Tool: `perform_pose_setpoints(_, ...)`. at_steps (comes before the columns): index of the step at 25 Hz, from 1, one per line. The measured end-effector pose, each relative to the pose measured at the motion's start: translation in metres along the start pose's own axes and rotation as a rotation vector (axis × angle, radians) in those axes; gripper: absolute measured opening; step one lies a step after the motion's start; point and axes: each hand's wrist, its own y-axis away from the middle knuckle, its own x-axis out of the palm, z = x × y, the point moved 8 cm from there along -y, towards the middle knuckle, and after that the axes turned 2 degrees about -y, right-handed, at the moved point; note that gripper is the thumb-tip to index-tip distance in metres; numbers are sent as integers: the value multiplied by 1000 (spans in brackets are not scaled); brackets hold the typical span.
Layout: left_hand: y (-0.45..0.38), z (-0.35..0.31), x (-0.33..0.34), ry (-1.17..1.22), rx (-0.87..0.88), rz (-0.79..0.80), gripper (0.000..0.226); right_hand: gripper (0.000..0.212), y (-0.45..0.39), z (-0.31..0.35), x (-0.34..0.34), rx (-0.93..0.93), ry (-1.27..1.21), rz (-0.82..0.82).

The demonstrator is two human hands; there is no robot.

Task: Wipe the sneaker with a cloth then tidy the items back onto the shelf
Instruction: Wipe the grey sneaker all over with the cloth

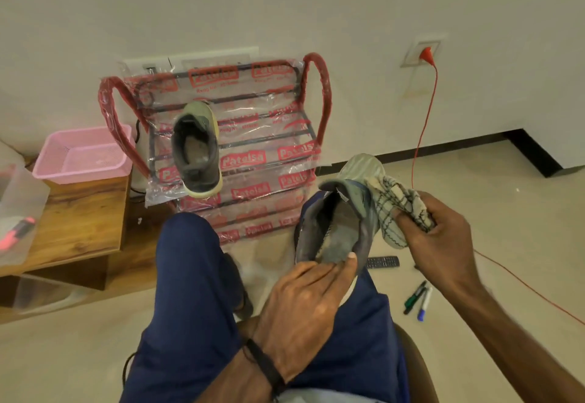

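Observation:
A grey-green sneaker (343, 212) is held over my right knee, toe pointing away. My left hand (304, 304) grips its heel, thumb on the inner rim. My right hand (443, 238) holds a bunched white checked cloth (399, 212) against the sneaker's right side. The matching sneaker (196, 149) lies on a rung of the red shoe shelf (262, 162), which stands against the wall, still wrapped in printed plastic.
A pink basket (84, 155) sits on a wooden table (82, 222) at the left, beside a clear plastic box (19, 212). On the floor at the right lie a remote (381, 261), two markers (418, 299) and a red cable (424, 124) running from a wall socket.

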Motion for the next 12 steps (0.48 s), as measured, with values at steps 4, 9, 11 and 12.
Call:
perform_pose_setpoints(4, 28, -12, 15, 66, -97, 82, 62, 29, 27, -25, 8, 36, -17, 18)
perform_pose_setpoints(9, 35, 0, 16, 83, -168, 62, 43, 41, 43, -38, 24, -33, 36, 47)
perform_pose_setpoints(11, 32, 3, 8, 93, -186, 38, 39, 46, 46, -39, 28, -53, 37, 45)
perform_pose_setpoints(12, 28, 6, 2, 107, -205, 0, 37, 48, 48, -38, 29, -61, 32, 44)
